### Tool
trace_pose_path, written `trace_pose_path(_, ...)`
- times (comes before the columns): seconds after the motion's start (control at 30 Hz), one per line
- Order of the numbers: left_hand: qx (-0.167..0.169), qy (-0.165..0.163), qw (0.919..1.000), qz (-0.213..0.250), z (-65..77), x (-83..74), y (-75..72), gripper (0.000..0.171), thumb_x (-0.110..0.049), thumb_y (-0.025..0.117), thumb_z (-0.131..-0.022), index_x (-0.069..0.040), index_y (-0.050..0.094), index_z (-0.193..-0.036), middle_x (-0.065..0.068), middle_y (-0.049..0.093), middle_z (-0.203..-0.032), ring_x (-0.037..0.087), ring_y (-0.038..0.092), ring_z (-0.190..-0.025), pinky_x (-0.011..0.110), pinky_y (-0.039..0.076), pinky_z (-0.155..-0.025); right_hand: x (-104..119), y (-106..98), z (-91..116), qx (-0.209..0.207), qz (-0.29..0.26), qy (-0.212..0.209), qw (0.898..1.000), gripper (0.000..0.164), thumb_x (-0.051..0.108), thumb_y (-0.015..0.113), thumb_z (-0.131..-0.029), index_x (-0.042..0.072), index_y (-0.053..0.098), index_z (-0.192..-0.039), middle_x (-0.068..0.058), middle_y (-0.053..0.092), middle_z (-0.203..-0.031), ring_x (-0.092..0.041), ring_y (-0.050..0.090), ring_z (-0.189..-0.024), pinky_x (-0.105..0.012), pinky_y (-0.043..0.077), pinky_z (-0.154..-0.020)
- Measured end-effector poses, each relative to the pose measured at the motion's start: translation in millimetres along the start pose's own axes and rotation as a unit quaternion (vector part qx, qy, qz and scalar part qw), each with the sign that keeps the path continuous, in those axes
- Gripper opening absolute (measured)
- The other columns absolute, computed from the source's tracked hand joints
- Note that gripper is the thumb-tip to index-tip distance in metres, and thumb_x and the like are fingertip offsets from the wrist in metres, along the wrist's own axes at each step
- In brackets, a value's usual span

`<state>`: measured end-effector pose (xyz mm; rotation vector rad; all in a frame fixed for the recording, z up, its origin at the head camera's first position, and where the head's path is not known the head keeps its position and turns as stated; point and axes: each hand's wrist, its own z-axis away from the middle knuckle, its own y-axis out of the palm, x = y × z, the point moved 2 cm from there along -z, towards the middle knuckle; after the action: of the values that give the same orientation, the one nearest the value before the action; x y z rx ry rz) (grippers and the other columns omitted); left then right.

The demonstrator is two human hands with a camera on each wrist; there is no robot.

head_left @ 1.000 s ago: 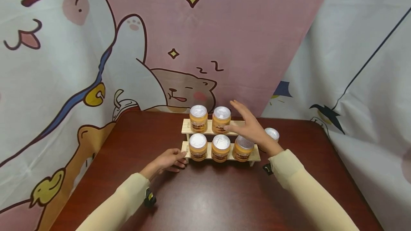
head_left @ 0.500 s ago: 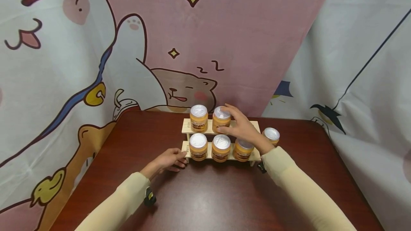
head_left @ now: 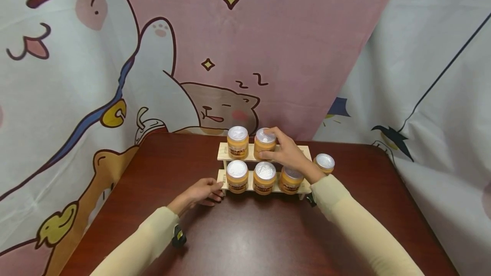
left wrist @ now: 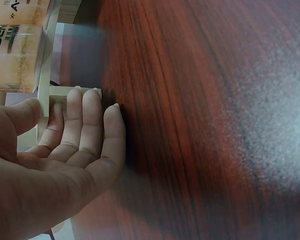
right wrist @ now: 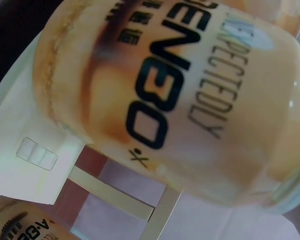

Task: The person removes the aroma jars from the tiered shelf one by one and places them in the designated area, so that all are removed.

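Note:
A two-step wooden rack (head_left: 284, 174) bears several clear jars with silver lids and orange-yellow contents. In the head view, my right hand (head_left: 288, 153) reaches over the front row and grips the right jar on the upper step (head_left: 259, 149), thumb in front and fingers at its lid. My left hand (head_left: 201, 191) pinches the left end of the lower step; in the left wrist view, the thumb (left wrist: 25, 116) lies on the board and fingers reach under it. A labelled jar (right wrist: 179, 100) fills the right wrist view, where the right hand is out of sight.
On the upper step's left stands another jar (head_left: 238, 143); below it are the front-row jars (head_left: 236, 177), (head_left: 264, 179) in a line. One more jar (head_left: 324, 162) stands on the dark wood table (head_left: 245, 233) right of the rack. A printed cloth (head_left: 307, 54) hangs behind.
My right hand has moved left and slightly down onto the upper right jar, closing around it. The left hand stays at the rack's end, and the jars have not visibly moved.

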<state>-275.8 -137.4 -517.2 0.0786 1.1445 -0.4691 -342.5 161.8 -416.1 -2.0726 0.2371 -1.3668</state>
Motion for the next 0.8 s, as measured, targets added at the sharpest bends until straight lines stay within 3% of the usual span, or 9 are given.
trace_pose_path(0.4, -0.003, 0.001, 1.0000, 0.000, -0.9, 3.4, 0.6, 0.029, -0.032, 0.053, -0.105, -0.003, 0.055, -0.103, 0.016, 0.073, -0.102, 0.017, 0.069, -0.081, 0.039, 0.057, -0.071, 4.6, 4.6, 2.0, -0.020, -0.003, 0.017, 1.000, 0.062, 0.024, 0.083, -0.083, 0.019, 0.050, -0.135, -0.008, 0.060, -0.134, -0.029, 0.063, -0.117, -0.051, 0.049, -0.099)
trace_pose_path(0.8, -0.014, -0.002, 0.9999, -0.007, -0.1, 2.2, 0.8, 0.029, -0.031, 0.054, -0.104, -0.002, 0.056, -0.102, 0.016, 0.073, -0.100, 0.017, 0.069, -0.081, 0.040, 0.058, -0.072, 2.0, 8.2, -0.7, -0.031, -0.018, 0.013, 0.999, 0.059, 0.018, 0.082, -0.084, 0.016, 0.049, -0.133, -0.012, 0.059, -0.133, -0.031, 0.062, -0.117, -0.051, 0.050, -0.097)
